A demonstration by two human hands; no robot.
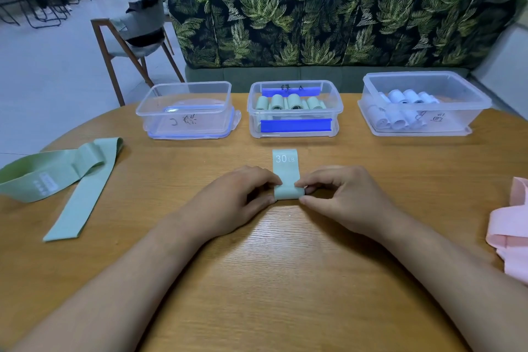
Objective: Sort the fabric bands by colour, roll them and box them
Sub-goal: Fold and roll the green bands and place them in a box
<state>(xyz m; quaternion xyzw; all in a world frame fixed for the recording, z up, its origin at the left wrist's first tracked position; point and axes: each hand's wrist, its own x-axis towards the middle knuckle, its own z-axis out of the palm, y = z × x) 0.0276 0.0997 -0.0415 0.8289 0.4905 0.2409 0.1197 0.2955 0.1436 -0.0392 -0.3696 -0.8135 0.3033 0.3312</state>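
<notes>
A green fabric band (285, 168) marked "30 LB" lies flat on the wooden table (271, 266), its near end rolled up. My left hand (237, 200) pinches the roll's left end and my right hand (340, 197) pinches its right end. Behind it stand three clear plastic boxes: the left box (187, 110) holds no bands, the middle box (294, 108) holds several green rolls, the right box (423, 103) holds several pale blue-white rolls. Loose green bands (65, 180) lie at the table's left. Pink bands (511, 226) lie at the right edge.
A leaf-patterned sofa (343, 17) runs behind the table's far edge. A wooden chair (137, 37) stands at the back left. Bare wood stretches between my forearms and in front of the boxes.
</notes>
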